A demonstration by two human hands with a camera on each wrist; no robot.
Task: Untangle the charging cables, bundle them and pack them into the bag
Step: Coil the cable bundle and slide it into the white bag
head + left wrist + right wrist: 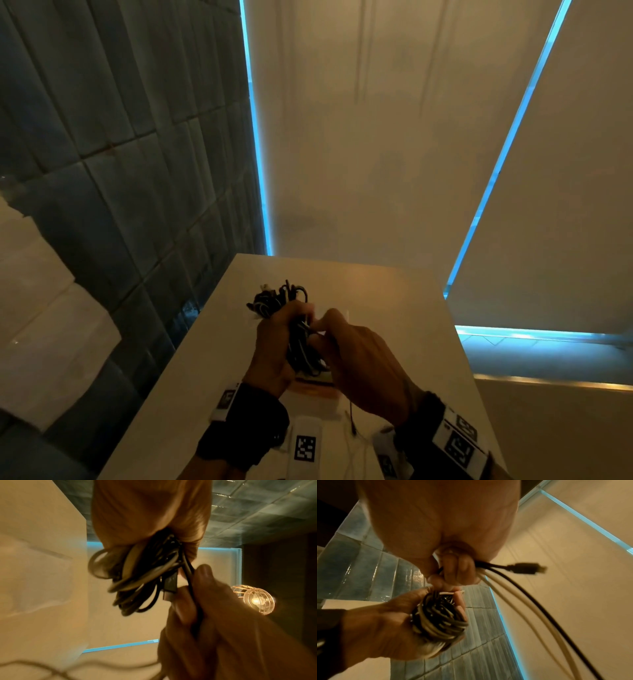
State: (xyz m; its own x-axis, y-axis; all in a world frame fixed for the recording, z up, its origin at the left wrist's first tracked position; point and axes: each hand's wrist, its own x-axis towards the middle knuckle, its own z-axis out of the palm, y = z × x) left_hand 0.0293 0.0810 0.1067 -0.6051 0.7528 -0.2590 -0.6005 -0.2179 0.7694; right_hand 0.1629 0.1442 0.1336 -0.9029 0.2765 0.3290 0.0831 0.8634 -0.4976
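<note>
A thick bundle of black and white charging cables (pixel 284 305) is held above the white table (pixel 404 301). My left hand (pixel 274 342) grips the bundle (pixel 440 618) around its middle, with loops sticking out on both sides (pixel 137 577). My right hand (pixel 363 356) sits just right of it and pinches loose cable ends (pixel 481 566). A black USB plug (pixel 527 568) juts out past its fingers, and black and white strands (pixel 530 601) trail down from it. A flat orange-and-white item that may be the bag (pixel 313 387) lies under the hands, mostly hidden.
The table is narrow, with its left edge (pixel 178 349) next to a blue tiled wall (pixel 120 171). A thin dark cord (pixel 352 421) and a white tagged device (pixel 305 445) lie near the front edge. Pale blinds stand behind the table.
</note>
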